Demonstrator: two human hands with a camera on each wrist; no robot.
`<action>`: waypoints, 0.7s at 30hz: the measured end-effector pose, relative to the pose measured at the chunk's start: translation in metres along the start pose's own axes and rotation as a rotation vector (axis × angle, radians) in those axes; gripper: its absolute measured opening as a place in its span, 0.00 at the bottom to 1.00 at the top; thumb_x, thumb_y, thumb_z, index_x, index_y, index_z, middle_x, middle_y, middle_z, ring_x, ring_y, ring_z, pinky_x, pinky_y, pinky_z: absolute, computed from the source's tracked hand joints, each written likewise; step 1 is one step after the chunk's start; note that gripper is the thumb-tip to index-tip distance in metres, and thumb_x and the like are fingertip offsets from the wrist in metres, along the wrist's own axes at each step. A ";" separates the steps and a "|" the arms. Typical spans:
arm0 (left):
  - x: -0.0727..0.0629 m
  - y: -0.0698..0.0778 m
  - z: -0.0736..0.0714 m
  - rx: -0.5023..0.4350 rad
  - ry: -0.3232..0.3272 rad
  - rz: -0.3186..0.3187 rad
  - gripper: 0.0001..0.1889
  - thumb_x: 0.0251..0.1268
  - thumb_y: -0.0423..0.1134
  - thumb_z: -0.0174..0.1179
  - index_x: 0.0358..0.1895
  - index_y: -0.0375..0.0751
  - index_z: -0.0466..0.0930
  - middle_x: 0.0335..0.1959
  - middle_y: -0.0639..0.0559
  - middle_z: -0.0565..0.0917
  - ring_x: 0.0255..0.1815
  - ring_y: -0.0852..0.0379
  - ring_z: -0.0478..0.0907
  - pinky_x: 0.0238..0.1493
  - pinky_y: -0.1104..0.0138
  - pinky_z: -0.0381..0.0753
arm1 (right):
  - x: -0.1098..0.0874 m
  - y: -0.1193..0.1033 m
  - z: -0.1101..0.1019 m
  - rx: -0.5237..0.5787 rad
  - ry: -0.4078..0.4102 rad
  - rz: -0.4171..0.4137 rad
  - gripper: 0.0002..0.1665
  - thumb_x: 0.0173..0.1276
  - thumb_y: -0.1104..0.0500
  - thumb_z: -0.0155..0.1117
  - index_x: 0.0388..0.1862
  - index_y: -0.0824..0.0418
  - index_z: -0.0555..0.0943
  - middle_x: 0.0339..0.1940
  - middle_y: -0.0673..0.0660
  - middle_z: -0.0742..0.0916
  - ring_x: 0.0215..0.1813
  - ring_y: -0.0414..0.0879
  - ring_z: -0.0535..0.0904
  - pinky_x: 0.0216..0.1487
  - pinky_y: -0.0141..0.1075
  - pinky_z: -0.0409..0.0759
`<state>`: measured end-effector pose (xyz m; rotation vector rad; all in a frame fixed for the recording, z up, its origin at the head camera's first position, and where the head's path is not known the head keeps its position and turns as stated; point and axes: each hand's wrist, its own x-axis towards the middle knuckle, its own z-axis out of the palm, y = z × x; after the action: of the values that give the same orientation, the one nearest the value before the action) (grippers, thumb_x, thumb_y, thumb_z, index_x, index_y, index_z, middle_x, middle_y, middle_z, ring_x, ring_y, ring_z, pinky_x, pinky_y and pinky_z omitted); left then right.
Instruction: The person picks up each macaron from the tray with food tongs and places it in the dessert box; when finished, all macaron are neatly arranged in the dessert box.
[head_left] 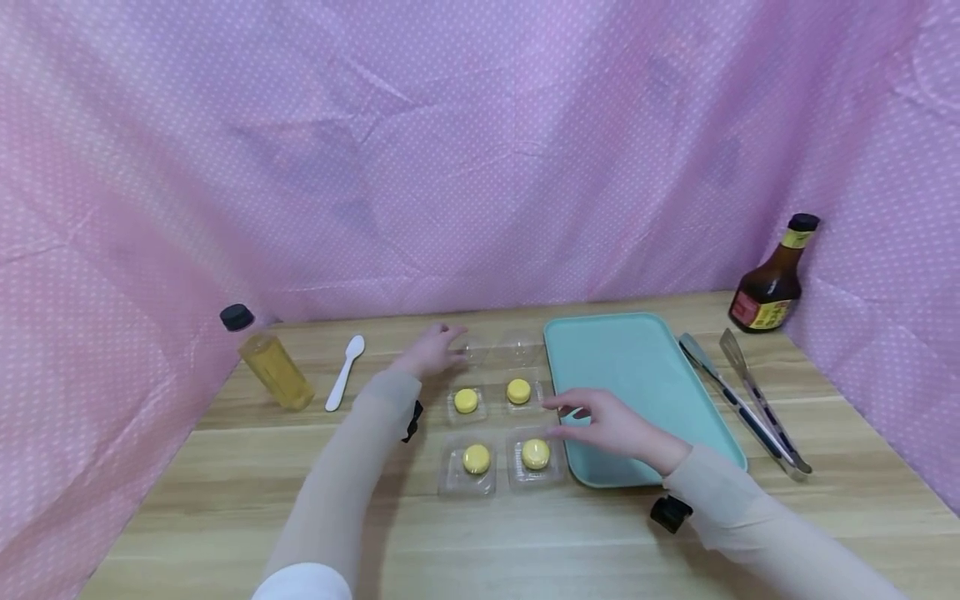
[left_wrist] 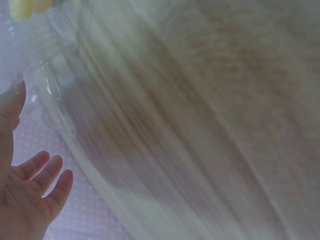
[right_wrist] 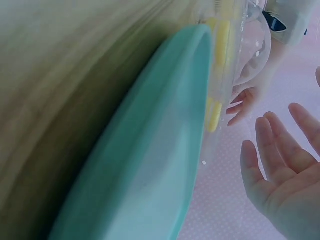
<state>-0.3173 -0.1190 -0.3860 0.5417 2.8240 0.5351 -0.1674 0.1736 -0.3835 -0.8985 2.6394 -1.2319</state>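
Observation:
Several round yellow macaron-like sweets [head_left: 476,459] sit in clear plastic boxes [head_left: 453,480] in the middle of the table. Behind the back two sweets, clear domed lids [head_left: 521,348] stand raised. My left hand [head_left: 433,350] reaches to the left one, thumb and fingers spread; whether it touches the plastic I cannot tell. The left wrist view shows its fingers [left_wrist: 59,192] loosely bent, holding nothing. My right hand [head_left: 603,423] hovers over the left edge of a mint-green tray [head_left: 637,375], beside the right-hand boxes. Its fingers [right_wrist: 272,145] are apart and hold nothing.
On the left lie a white spoon [head_left: 345,373] and a tilted-looking bottle of yellow liquid [head_left: 276,371]. Right of the tray are metal tongs [head_left: 738,400] and a dark sauce bottle [head_left: 770,283]. Pink dotted cloth [head_left: 480,167] hangs behind the wooden table [head_left: 465,550].

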 end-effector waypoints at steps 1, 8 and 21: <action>0.001 0.000 0.000 -0.002 -0.007 -0.004 0.35 0.65 0.49 0.58 0.74 0.49 0.55 0.72 0.34 0.55 0.70 0.35 0.58 0.68 0.41 0.60 | 0.000 0.001 0.000 0.010 -0.001 0.007 0.24 0.64 0.57 0.64 0.56 0.68 0.78 0.53 0.63 0.83 0.50 0.56 0.79 0.52 0.46 0.80; 0.007 -0.004 0.002 0.071 -0.046 0.010 0.35 0.64 0.51 0.58 0.73 0.51 0.56 0.71 0.33 0.56 0.69 0.36 0.60 0.67 0.42 0.62 | -0.001 0.008 0.000 0.049 -0.001 0.035 0.24 0.65 0.58 0.64 0.57 0.69 0.77 0.52 0.64 0.83 0.50 0.55 0.80 0.52 0.44 0.80; 0.005 -0.014 0.002 0.144 -0.008 0.002 0.36 0.61 0.48 0.62 0.70 0.40 0.60 0.70 0.33 0.60 0.69 0.37 0.61 0.70 0.48 0.61 | 0.000 0.010 -0.002 0.067 -0.007 0.049 0.25 0.65 0.56 0.63 0.57 0.69 0.76 0.53 0.64 0.83 0.50 0.56 0.79 0.52 0.46 0.80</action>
<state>-0.3254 -0.1286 -0.3939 0.5711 2.8700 0.3300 -0.1727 0.1805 -0.3896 -0.8217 2.5819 -1.2952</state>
